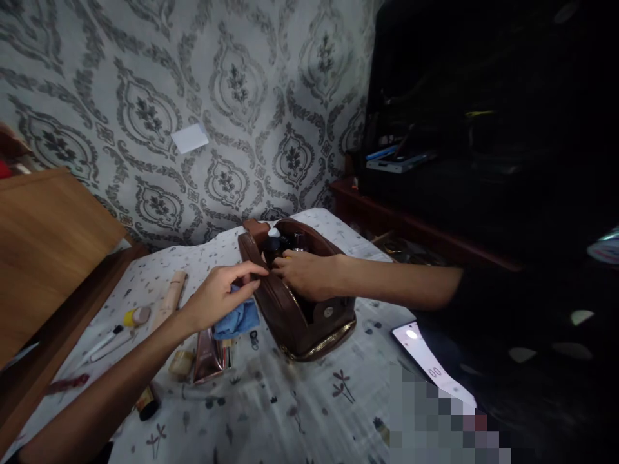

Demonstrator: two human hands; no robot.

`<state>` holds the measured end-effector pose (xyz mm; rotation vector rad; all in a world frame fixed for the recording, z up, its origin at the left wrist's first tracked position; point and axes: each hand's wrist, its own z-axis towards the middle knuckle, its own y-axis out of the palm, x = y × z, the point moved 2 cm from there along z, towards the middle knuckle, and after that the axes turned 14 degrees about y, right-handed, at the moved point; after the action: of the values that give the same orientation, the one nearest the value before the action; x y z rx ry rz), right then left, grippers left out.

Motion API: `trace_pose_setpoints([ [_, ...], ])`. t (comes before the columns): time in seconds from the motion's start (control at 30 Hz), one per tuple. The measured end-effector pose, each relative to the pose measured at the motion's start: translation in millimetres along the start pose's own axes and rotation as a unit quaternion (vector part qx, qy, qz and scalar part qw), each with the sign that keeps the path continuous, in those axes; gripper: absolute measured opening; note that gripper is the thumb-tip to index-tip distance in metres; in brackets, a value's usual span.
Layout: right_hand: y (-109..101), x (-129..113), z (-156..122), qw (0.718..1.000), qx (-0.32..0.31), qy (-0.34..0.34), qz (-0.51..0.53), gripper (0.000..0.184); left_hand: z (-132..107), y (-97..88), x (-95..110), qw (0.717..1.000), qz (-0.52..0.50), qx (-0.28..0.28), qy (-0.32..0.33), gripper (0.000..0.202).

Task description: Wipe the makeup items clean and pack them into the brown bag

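Observation:
A brown zip bag (302,341) lies open on the patterned sheet, with dark bottles (273,250) and a white cap inside. My right hand (307,274) reaches into its opening, fingers curled down beside the bottles. Their tips are hidden, so what they hold cannot be made out. At the bag's left rim, my left hand (227,290) has its index finger and thumb closed on the edge. Below that hand lie a blue cloth (239,320), a brown-pink tube (209,357) and a small jar (181,365).
Further left are a beige tube (174,290), a yellow-capped item (137,316) and a white pen-like stick (104,343). A dark-capped item (146,404) lies near my left forearm. A lit phone (432,364) rests at right. A wooden board (53,251) borders the left side.

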<state>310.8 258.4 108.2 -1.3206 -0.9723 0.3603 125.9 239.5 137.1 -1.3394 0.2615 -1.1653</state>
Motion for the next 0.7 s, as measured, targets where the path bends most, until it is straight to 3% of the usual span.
trace_pose_setpoints([
  [0.7,-7.9,9.3,-4.5,0.995,-0.043,0.002,0.088,0.016,2.2,-1.2,9.1,1.000,0.026,-0.013,0.002,0.031],
])
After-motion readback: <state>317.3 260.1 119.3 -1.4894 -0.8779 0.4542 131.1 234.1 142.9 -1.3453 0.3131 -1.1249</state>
